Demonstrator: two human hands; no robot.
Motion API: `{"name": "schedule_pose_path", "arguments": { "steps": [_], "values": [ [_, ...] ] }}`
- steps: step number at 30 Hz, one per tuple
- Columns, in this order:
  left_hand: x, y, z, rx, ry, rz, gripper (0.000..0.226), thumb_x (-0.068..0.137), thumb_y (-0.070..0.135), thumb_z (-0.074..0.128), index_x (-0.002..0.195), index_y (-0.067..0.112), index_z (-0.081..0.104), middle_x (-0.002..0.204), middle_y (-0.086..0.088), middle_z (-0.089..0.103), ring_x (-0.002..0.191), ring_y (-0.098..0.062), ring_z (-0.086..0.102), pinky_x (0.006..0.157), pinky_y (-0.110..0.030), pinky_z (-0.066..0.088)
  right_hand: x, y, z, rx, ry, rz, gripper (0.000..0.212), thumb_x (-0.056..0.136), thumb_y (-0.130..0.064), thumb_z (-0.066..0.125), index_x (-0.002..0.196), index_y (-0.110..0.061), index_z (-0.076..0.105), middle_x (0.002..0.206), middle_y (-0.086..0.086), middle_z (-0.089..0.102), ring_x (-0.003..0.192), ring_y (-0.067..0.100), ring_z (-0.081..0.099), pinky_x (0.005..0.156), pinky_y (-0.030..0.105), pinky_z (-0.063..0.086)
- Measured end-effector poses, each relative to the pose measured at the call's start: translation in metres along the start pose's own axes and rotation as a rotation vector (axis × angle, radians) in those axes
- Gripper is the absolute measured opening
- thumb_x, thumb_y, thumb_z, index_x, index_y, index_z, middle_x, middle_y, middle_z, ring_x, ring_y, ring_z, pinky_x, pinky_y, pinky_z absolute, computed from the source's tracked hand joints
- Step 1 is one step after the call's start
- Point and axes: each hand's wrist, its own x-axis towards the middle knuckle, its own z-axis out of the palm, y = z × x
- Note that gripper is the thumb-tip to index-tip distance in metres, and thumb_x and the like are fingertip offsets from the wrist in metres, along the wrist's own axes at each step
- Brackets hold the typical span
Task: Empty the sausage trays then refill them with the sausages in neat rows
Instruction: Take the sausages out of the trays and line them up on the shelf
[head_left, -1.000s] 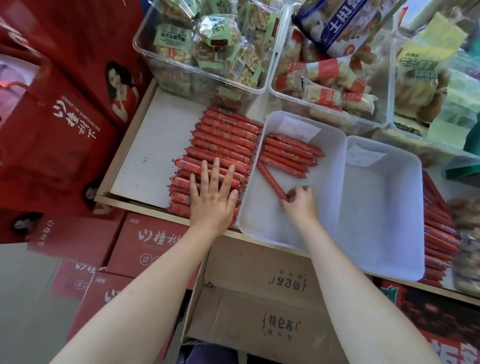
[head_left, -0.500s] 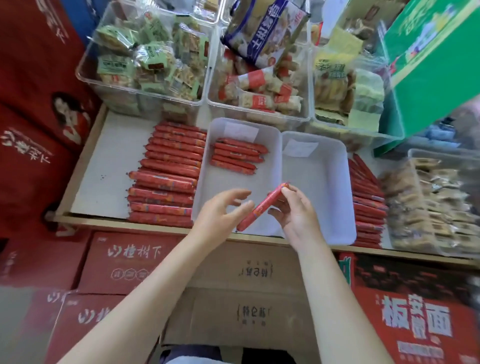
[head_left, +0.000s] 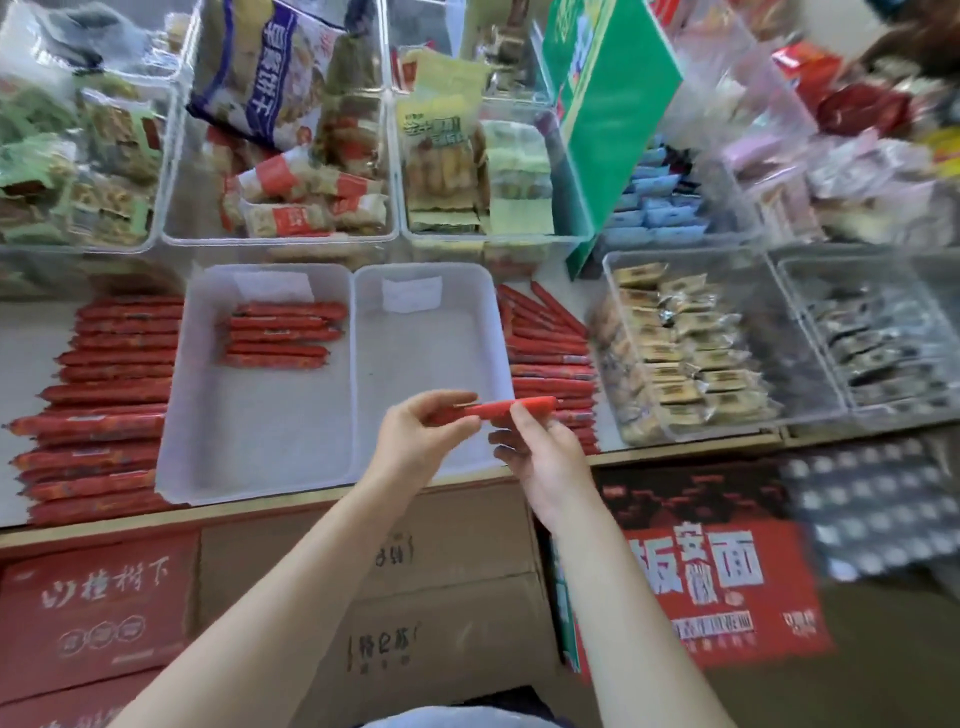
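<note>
Two white sausage trays stand side by side on the shelf. The left tray (head_left: 249, 436) holds a short row of several red sausages (head_left: 280, 335) at its far end. The right tray (head_left: 431, 343) holds only a paper slip. Both hands hold one red sausage (head_left: 498, 408) level above the right tray's near corner: my left hand (head_left: 421, 436) pinches its left end, my right hand (head_left: 540, 447) pinches its right part. A pile of loose sausages (head_left: 104, 400) lies left of the trays and another pile (head_left: 550, 358) right of them.
Clear bins of wrapped snacks (head_left: 280, 192) line the back of the shelf, and more bins (head_left: 685, 353) stand to the right. A green box (head_left: 608, 119) leans behind the right tray. Cardboard cartons (head_left: 441, 587) are stacked below the shelf edge.
My right hand lifted a sausage out of the left tray, my left hand left the left pile and took its other end. The sausage moved right and turned level above the right tray.
</note>
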Motion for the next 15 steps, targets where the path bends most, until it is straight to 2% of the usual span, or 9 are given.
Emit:
{"name": "schedule_pose_path", "arguments": {
  "steps": [2,4,6,9,11,13,15],
  "values": [
    [0.018,-0.013,0.026,0.215,0.022,0.059,0.050,0.087,0.019,0.076,0.134,0.016,0.060,0.118,-0.001,0.067,0.098,-0.001,0.064,0.091,-0.021,0.048,0.021,-0.013,-0.029,-0.039,0.098,-0.043,0.020,0.102,-0.025,0.053,0.104,-0.007,0.062,0.087,0.006,0.070,0.077,0.019,0.067,0.072,0.033,0.055],
    [0.032,-0.033,0.045,0.518,0.015,0.056,0.065,0.092,0.034,0.070,0.148,0.017,0.043,0.142,-0.001,0.050,0.128,-0.012,0.049,0.108,-0.030,0.037,0.046,-0.029,-0.052,-0.358,0.205,-0.119,0.021,0.102,-0.035,0.050,0.106,-0.017,0.058,0.090,-0.002,0.068,0.083,0.011,0.066,0.083,0.035,0.053],
    [0.035,-0.057,0.056,0.800,0.029,0.062,0.069,0.096,0.046,0.059,0.153,0.017,0.034,0.154,-0.002,0.040,0.142,-0.017,0.034,0.116,-0.037,0.022,0.070,-0.046,-0.067,-0.736,0.208,-0.268,0.016,0.103,-0.030,0.045,0.111,-0.021,0.056,0.092,-0.005,0.066,0.081,0.004,0.061,0.080,0.029,0.045],
    [0.026,-0.082,0.070,1.067,0.169,0.057,0.075,0.091,0.069,0.032,0.149,0.021,0.041,0.150,-0.002,0.045,0.142,-0.017,0.033,0.119,-0.049,0.003,0.112,-0.056,-0.080,-1.201,0.134,-0.504,0.030,0.103,-0.026,0.048,0.131,-0.022,0.056,0.114,0.004,0.060,0.102,0.017,0.055,0.089,0.034,0.044],
    [0.022,-0.090,0.075,1.148,0.243,0.040,0.085,0.085,0.074,0.019,0.144,0.021,0.047,0.143,-0.003,0.052,0.140,-0.018,0.037,0.118,-0.051,-0.003,0.142,-0.049,-0.084,-1.451,0.110,-0.596,0.033,0.100,-0.027,0.053,0.132,-0.026,0.059,0.115,0.008,0.059,0.109,0.025,0.052,0.097,0.042,0.041],
    [0.023,-0.095,0.076,1.206,0.246,0.036,0.088,0.083,0.076,0.014,0.143,0.021,0.049,0.142,-0.001,0.053,0.139,-0.018,0.038,0.119,-0.050,-0.005,0.163,-0.037,-0.085,-1.604,0.030,-0.587,0.035,0.098,-0.029,0.056,0.132,-0.028,0.060,0.114,0.007,0.057,0.110,0.026,0.049,0.098,0.042,0.035],
    [0.025,-0.096,0.076,1.235,0.238,0.038,0.087,0.084,0.075,0.014,0.142,0.022,0.051,0.139,0.001,0.055,0.137,-0.017,0.040,0.119,-0.049,-0.004,0.173,-0.027,-0.087,-1.654,-0.041,-0.568,0.036,0.095,-0.029,0.060,0.131,-0.025,0.062,0.114,0.008,0.057,0.111,0.028,0.049,0.097,0.042,0.035]
  ]
}}
